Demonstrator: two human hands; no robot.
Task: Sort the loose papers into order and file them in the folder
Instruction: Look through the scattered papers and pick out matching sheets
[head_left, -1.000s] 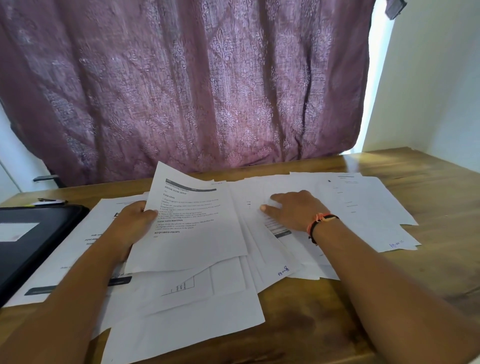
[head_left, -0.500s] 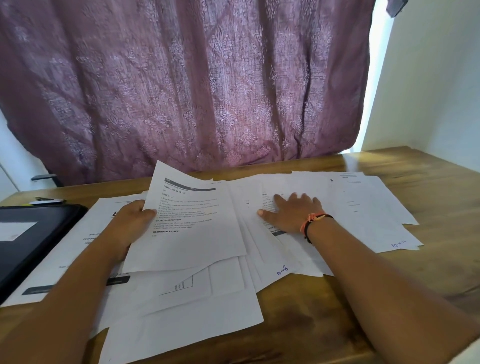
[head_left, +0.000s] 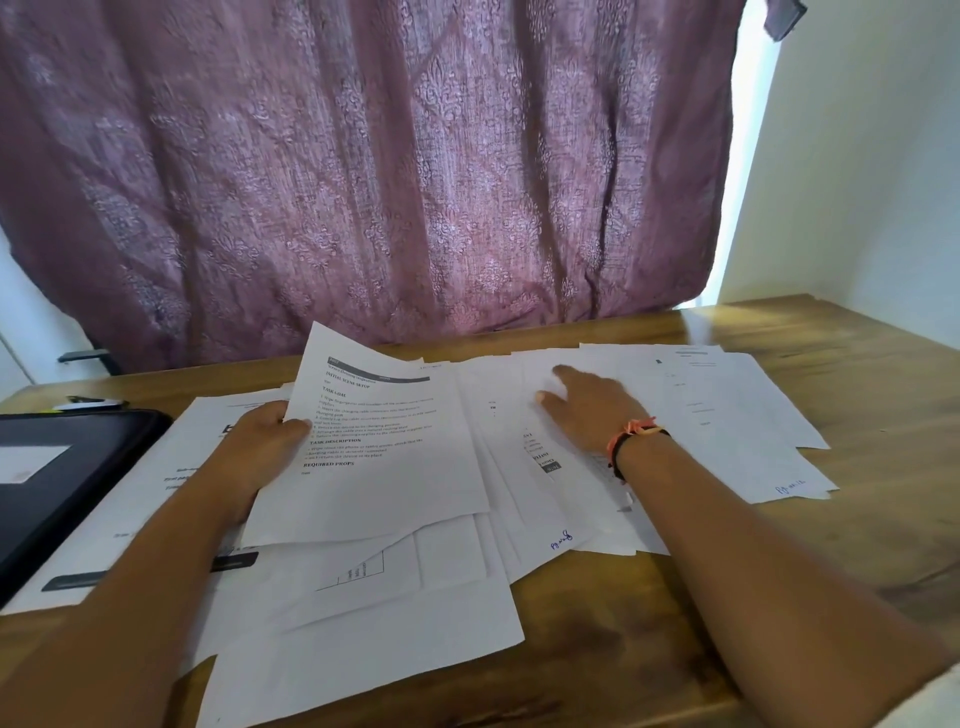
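Note:
Several loose white printed papers (head_left: 727, 415) lie spread and overlapping across the wooden table (head_left: 857, 374). My left hand (head_left: 265, 441) grips the left edge of a printed sheet (head_left: 379, 457), with its far edge lifted off the pile. My right hand (head_left: 592, 410), with an orange and black wristband, lies flat with straight fingers on the papers in the middle of the spread. A black folder (head_left: 62, 478) lies shut at the left edge of the table, with a white label on its cover.
A purple patterned curtain (head_left: 363, 182) hangs right behind the table. A pen (head_left: 93, 401) lies beyond the folder at the far left. A white wall (head_left: 857, 182) stands at the right. Bare wood shows at the table's front right and far right.
My right hand has slid away from me and to the right over the spread papers, uncovering a sheet with a dark header. My left hand keeps holding its sheet in place.

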